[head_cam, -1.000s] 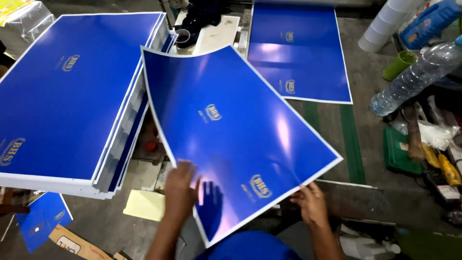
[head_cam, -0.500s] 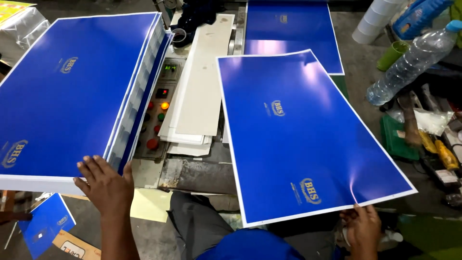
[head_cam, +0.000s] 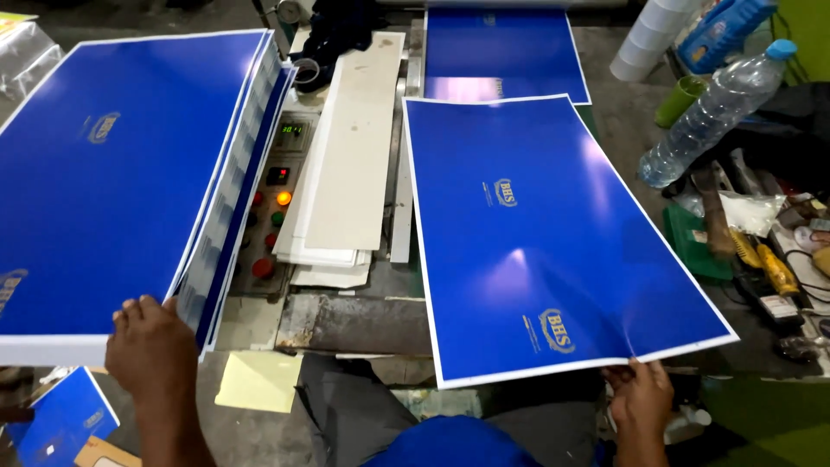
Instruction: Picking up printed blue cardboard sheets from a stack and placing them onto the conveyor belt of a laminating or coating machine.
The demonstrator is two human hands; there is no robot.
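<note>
A worker's right hand [head_cam: 640,399] pinches the near edge of a single glossy blue sheet [head_cam: 545,233], laid flat ahead of that hand on the machine bed, just short of another blue sheet [head_cam: 501,52] lying farther up. The left hand [head_cam: 154,350], fingers loosely curled and holding nothing, rests against the near corner of a thick stack of blue sheets [head_cam: 121,173]. Judging by the stack's height, many sheets remain to be moved; only this one lies across, not yet let go.
</note>
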